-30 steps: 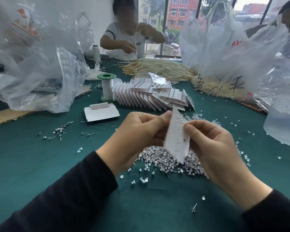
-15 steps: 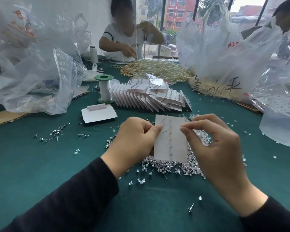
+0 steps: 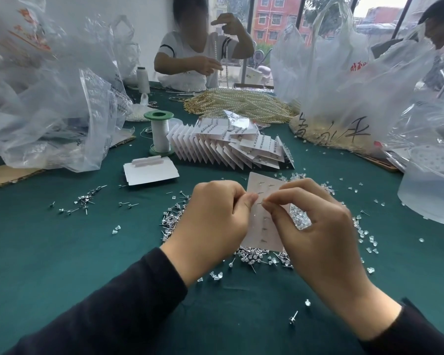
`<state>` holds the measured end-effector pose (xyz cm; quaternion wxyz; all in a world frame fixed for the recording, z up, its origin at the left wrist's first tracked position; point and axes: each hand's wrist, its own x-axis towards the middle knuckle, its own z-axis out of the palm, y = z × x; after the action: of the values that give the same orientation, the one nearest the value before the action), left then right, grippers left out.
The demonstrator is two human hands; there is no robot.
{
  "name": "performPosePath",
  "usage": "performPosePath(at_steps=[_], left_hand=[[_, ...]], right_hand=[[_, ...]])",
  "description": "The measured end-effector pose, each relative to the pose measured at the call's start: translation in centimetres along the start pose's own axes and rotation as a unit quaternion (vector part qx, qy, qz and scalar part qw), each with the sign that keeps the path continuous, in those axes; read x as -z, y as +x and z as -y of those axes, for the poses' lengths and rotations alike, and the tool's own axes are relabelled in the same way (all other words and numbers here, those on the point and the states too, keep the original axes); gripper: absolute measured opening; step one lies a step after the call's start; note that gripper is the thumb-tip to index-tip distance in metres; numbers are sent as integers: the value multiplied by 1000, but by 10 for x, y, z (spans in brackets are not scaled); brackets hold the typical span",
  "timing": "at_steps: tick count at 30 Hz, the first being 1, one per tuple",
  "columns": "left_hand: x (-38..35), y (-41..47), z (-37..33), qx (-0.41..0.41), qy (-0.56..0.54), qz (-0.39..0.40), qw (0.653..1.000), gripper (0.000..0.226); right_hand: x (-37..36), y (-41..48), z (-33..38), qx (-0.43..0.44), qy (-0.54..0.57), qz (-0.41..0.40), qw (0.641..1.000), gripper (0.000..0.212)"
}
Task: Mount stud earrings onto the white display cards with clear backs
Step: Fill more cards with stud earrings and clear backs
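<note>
Card (image 3: pixel 263 226) came round flat, above the stud pile (image 3: pixel 254 257). Left hand (image 3: pixel 213 221) pinched its left edge; right hand (image 3: pixel 315 226) pinched at mid-row (contents too small to tell). Likely seating a clear back; next needs a straight push.

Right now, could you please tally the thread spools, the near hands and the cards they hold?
Thread spools: 2, green-capped spool, white spool.
Near hands: 2, left hand, right hand.
Held display card: 1.
Total: 5.

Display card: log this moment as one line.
left hand: grips display card edge | right hand: pinches at its face | card: over stud pile
</note>
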<state>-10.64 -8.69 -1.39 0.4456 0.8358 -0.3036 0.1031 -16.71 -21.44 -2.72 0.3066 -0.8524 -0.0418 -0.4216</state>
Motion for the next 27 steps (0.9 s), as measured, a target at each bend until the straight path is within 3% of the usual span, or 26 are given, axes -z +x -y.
performPosePath(at_steps=[15, 21, 27], left_hand=[[-1, 2, 4, 86, -69, 32, 993, 38], [0, 1, 3, 87, -45, 27, 995, 41], [-3, -1, 0, 59, -15, 15, 998, 42]], right_hand=[[-4, -5, 1, -72, 85, 10, 994, 12], [-5, -6, 2, -56, 75, 7, 996, 14], [-7, -8, -1, -101, 107, 13, 989, 15]])
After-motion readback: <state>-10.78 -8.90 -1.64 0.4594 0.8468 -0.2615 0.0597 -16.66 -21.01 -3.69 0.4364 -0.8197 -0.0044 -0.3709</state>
